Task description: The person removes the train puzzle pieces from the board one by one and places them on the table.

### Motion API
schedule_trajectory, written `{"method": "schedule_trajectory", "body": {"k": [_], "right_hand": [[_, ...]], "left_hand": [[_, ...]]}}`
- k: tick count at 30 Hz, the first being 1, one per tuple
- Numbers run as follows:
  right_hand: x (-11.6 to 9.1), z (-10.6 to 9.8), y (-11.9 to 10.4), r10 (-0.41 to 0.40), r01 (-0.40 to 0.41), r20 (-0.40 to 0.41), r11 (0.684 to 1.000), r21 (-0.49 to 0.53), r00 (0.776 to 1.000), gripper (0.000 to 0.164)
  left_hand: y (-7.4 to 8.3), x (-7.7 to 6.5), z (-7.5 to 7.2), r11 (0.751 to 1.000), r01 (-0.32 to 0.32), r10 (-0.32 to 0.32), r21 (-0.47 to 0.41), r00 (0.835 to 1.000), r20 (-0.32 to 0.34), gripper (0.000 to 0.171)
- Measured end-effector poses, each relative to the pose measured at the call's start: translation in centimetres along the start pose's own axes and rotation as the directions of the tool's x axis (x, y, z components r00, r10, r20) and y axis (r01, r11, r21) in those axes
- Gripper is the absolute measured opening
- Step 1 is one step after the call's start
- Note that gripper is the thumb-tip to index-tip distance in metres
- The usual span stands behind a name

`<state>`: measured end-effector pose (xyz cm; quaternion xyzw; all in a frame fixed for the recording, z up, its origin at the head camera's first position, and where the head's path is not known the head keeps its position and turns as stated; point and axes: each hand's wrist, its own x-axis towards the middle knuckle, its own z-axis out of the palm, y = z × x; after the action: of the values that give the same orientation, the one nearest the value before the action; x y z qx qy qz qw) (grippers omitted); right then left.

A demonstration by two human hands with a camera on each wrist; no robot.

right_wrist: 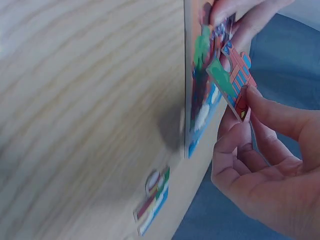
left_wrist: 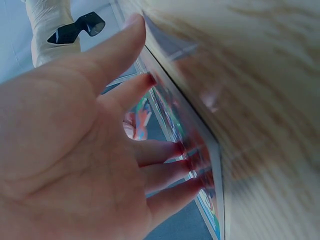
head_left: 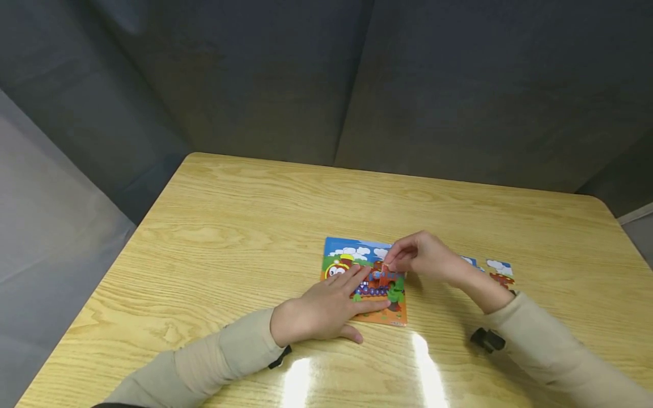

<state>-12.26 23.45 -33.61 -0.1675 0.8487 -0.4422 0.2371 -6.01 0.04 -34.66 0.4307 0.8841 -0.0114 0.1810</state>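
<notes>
A jigsaw puzzle board (head_left: 398, 316) with a cartoon train picture lies on the table in the head view. My left hand (head_left: 329, 306) rests on it, fingers spread and fairly straight; in the left wrist view the fingertips of that hand (left_wrist: 95, 145) touch the picture and the thumb stands apart. Over the board's right part, my right hand (head_left: 428, 258) pinches a puzzle piece (right_wrist: 236, 80) between thumb and fingers. This piece is red, blue and green, and it is tilted above the board in the right wrist view. Part of the picture is hidden under the left fingers.
Loose puzzle pieces (head_left: 501, 273) lie on the wooden table (head_left: 245, 226) right of the board, partly behind the right forearm. One loose piece (right_wrist: 154, 200) shows in the right wrist view. Dark curtains (head_left: 280, 85) hang behind the table. A black device (head_left: 488, 340) sits at the right sleeve.
</notes>
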Motion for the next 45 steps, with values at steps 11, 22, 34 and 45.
{"method": "schedule_trajectory", "body": {"k": [11,22,34,45], "right_hand": [[-3.4,-2.9,2.5,0.105,-0.106,-0.026,0.994,-0.035,0.994,0.011],[-8.1,-5.7,6.3,0.194,-0.197,-0.037,0.978,-0.068,0.980,0.014],[-11.3,-7.7,8.9,0.259,-0.281,-0.122,0.933,-0.223,0.958,0.017],[-12.3,-8.1,10.0,0.285,-0.334,-0.199,0.895,-0.296,0.938,0.016]], "left_hand": [[0.0,0.1,0.1,1.000,-0.001,0.001,0.021,1.000,0.006,0.070],[0.0,0.1,0.1,1.000,0.004,-0.004,0.026,1.000,0.012,0.069],[0.0,0.1,0.2,0.999,0.011,-0.011,0.044,1.000,0.015,0.070],[0.0,0.1,0.2,0.998,0.013,-0.014,0.065,1.000,0.019,0.070]]}}
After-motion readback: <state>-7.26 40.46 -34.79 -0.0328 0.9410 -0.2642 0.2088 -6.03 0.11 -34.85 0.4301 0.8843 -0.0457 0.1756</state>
